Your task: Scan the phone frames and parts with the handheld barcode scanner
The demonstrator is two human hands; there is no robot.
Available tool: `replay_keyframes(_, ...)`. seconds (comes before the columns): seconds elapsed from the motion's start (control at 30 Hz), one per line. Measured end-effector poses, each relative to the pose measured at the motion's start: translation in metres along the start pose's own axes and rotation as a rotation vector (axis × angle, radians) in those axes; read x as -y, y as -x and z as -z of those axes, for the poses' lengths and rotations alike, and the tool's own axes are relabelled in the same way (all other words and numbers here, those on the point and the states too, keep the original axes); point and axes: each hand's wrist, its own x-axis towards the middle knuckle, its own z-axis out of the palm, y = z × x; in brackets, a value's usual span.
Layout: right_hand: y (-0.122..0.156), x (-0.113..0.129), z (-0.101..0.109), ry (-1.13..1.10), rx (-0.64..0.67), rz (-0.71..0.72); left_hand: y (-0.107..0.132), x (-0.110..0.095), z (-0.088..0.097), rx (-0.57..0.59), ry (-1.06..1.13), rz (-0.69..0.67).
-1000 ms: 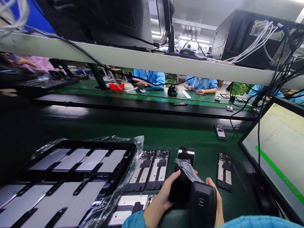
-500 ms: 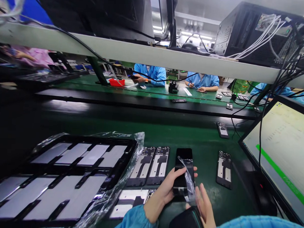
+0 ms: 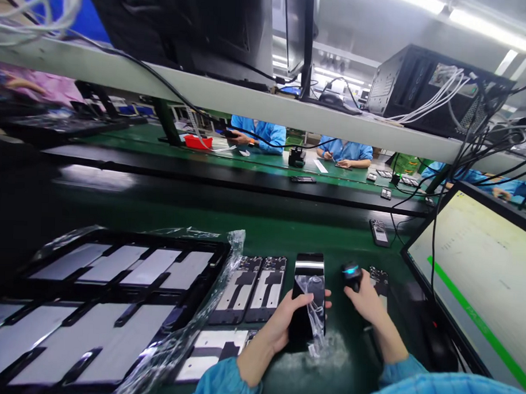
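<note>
My left hand [image 3: 280,318] is closed around a black phone [image 3: 301,302], with the thumb over its front. Crumpled clear film [image 3: 316,322] lies across the phone and hangs loose past its lower end. To the right, my right hand [image 3: 369,298] grips a black handheld barcode scanner [image 3: 351,275] with a blue light glowing at its head. An opened phone body [image 3: 378,281] is partly hidden behind this hand. Left of the phone lie two more opened phone bodies [image 3: 266,292] side by side, and another [image 3: 214,353] sits nearer me.
A black tray [image 3: 226,259] in clear plastic wrap holds several grey flat panels at left. A monitor [image 3: 480,268] with a green bar stands at right, a mouse [image 3: 435,335] by its base. A shelf [image 3: 232,95] with cables crosses above. Co-workers in blue [image 3: 265,134] sit beyond.
My right hand has moved from beside the phone up and right, and now shows gripping the scanner, its light on. The left hand keeps hold of the phone. The camera view has shifted slightly.
</note>
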Motion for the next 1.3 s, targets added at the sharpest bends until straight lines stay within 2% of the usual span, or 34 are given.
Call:
replay_keyframes(0.1,-0.03,-0.001,-0.024,0.11,0.009,0.033,0.001,0.001,-0.001,-0.013,-0.034,-0.027)
replay_keyframes(0.17,-0.03,0.0,-0.03,0.171,0.004,0.053,0.002,0.0,-0.002,0.003,-0.039,-0.034)
replay_keyframes(0.27,-0.006,0.013,-0.017,0.201,-0.021,0.16,0.002,-0.003,-0.002,-0.011,-0.071,-0.052)
replay_keyframes(0.33,0.014,0.031,-0.003,0.131,-0.071,0.291,0.001,-0.003,-0.001,-0.007,-0.115,-0.044)
replay_keyframes(0.43,0.033,0.057,0.003,0.032,0.019,0.414,0.0,0.002,0.002,-0.049,-0.202,-0.056)
replay_keyframes(0.53,0.033,0.067,-0.006,0.021,0.136,0.373,-0.001,0.007,0.007,-0.091,-0.273,-0.087)
replay_keyframes(0.67,0.029,0.068,-0.011,-0.023,0.218,0.33,0.002,0.006,0.004,-0.04,-0.314,-0.149)
replay_keyframes(0.83,0.035,0.082,0.02,-0.308,0.295,0.263,0.001,0.0,-0.001,0.039,-0.241,-0.068)
replay_keyframes(0.93,0.032,0.084,0.036,-0.475,0.257,0.159,-0.003,0.003,0.01,-0.052,-0.355,-0.04)
replay_keyframes(1.07,0.025,0.076,0.04,-0.678,0.292,0.06,0.0,0.018,0.038,-0.333,-0.682,-0.257)
replay_keyframes(1.13,0.025,0.072,0.037,-0.781,0.331,0.021,0.006,0.025,0.047,-0.407,-0.765,-0.352)
replay_keyframes(1.2,0.027,0.071,0.032,-0.854,0.362,-0.014,0.014,0.029,0.045,-0.424,-0.832,-0.459)
replay_keyframes(1.3,0.031,0.072,0.024,-0.867,0.387,-0.031,0.026,0.023,0.021,-0.373,-0.849,-0.574)
